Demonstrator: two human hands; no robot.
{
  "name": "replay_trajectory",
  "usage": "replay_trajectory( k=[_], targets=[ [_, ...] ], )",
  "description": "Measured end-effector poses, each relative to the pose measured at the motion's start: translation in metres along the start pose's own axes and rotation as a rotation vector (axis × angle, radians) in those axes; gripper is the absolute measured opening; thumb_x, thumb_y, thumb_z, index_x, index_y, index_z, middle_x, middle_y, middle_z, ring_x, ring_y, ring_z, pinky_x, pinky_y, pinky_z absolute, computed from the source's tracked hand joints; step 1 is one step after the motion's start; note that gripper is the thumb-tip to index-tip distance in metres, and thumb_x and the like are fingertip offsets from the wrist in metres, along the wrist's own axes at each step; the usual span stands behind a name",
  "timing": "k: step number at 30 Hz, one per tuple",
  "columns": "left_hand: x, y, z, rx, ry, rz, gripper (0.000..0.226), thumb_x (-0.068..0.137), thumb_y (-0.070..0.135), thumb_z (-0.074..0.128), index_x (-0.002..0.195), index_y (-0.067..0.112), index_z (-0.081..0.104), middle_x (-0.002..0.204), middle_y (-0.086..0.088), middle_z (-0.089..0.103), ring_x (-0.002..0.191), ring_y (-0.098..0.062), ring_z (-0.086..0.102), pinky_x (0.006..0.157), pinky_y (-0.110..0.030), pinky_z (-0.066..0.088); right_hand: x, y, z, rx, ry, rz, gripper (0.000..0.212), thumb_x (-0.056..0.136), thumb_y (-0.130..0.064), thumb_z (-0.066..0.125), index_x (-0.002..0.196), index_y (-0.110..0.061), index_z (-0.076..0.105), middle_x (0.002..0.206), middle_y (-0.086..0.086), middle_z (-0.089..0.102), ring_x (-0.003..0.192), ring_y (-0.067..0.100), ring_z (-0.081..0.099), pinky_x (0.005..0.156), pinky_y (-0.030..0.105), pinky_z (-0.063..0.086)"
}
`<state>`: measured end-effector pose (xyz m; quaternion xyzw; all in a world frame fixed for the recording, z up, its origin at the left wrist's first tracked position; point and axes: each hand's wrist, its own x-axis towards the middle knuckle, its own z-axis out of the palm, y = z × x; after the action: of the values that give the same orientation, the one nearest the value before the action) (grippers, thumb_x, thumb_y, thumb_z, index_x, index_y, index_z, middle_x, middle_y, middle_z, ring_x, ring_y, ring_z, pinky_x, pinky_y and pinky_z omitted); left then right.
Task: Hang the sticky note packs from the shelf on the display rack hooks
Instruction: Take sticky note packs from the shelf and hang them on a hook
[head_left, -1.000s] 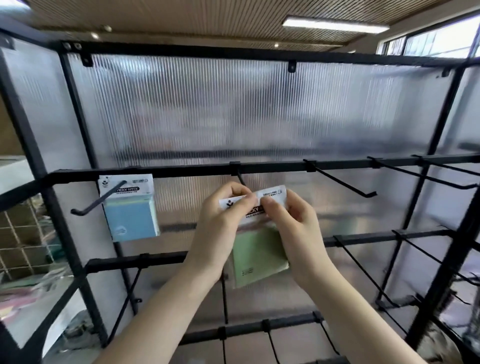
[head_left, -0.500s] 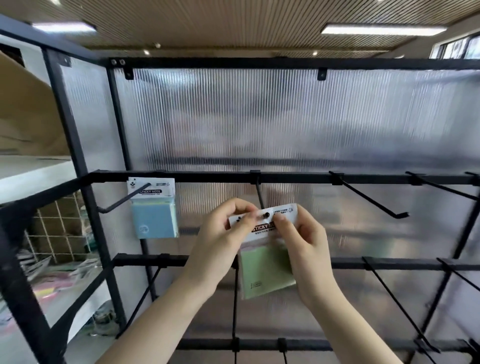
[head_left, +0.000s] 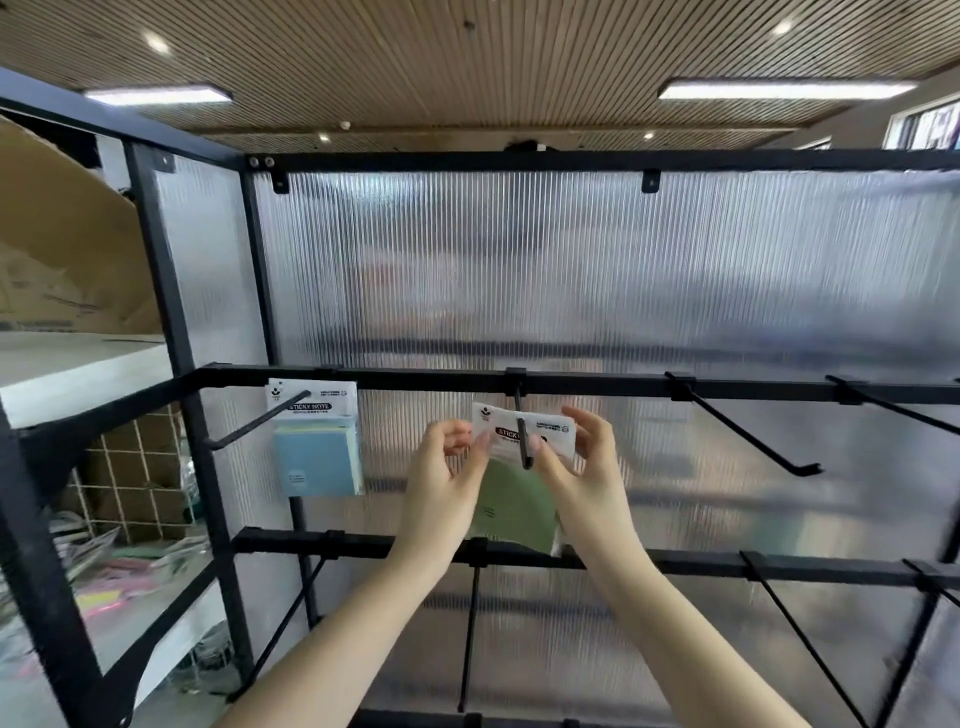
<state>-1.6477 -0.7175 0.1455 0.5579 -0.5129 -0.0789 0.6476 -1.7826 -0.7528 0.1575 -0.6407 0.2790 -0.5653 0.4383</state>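
A green sticky note pack (head_left: 511, 506) with a white header card hangs threaded on the middle black hook (head_left: 523, 439) of the upper rail. My left hand (head_left: 447, 467) pinches the card's left edge. My right hand (head_left: 582, 462) pinches its right edge. A blue sticky note pack (head_left: 317, 457) hangs on the left hook (head_left: 249, 431) of the same rail.
The black display rack (head_left: 623, 384) has bare hooks to the right (head_left: 748, 431) and on the lower rail (head_left: 727, 564). A ribbed translucent panel backs it. At left, a white shelf (head_left: 72, 364) carries a cardboard box, and colourful packs lie on a lower shelf (head_left: 114, 592).
The green pack has slid back along the middle hook, whose tip now sticks out in front of the header card. Both hands shifted outward to the card's edges. The camera tilted up.
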Motion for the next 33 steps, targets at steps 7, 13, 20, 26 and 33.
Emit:
replay_trajectory(
  k=[7,13,20,26,33],
  targets=[
    [0.021,-0.013,0.018,0.096,0.007,-0.032,0.022,0.091,0.042,0.053,0.101,0.023,0.048,0.090,0.012,0.057,0.082,0.002,0.055,0.063,-0.002,0.041,0.039,0.017,0.003,-0.135,0.005,0.119,0.040,0.086,-0.040,0.066,0.112,-0.025,0.039,0.112,-0.005,0.053,0.091,0.000,0.052,0.064,0.016,0.040],
    [0.030,-0.018,0.029,0.185,0.070,-0.165,0.026,0.094,0.045,0.049,0.094,0.019,0.047,0.081,0.010,0.053,0.069,0.000,0.051,0.051,-0.001,0.038,0.055,0.034,0.000,-0.198,-0.064,0.211,0.047,0.089,-0.038,0.063,0.122,-0.012,0.043,0.113,0.001,0.055,0.097,0.016,0.057,0.059,0.015,0.043],
    [0.018,-0.040,0.031,0.382,0.034,-0.404,0.024,0.100,0.034,0.043,0.105,0.013,0.052,0.079,0.011,0.049,0.066,-0.002,0.047,0.050,-0.020,0.030,0.051,0.064,-0.016,-0.463,-0.216,0.410,0.025,0.094,-0.027,0.059,0.085,-0.004,0.062,0.061,0.002,0.050,0.049,0.011,0.041,0.047,0.021,0.032],
    [-0.014,-0.056,0.009,0.440,-0.088,-0.482,0.023,0.097,0.024,0.042,0.101,0.012,0.062,0.093,-0.001,0.065,0.084,-0.016,0.058,0.066,-0.027,0.043,0.023,0.084,-0.022,-0.556,-0.363,0.478,0.027,0.096,-0.016,0.048,0.069,-0.013,0.046,0.064,0.006,0.043,0.057,0.017,0.039,0.054,0.024,0.033],
    [-0.053,-0.048,-0.036,0.497,-0.185,-0.443,0.020,0.096,0.022,0.044,0.083,0.027,0.058,0.084,0.004,0.065,0.076,-0.014,0.062,0.066,-0.029,0.047,0.001,0.074,0.021,-0.596,-0.504,0.247,0.020,0.097,-0.019,0.046,0.102,-0.015,0.064,0.088,0.000,0.062,0.072,0.015,0.056,0.058,0.024,0.040]
  ],
)
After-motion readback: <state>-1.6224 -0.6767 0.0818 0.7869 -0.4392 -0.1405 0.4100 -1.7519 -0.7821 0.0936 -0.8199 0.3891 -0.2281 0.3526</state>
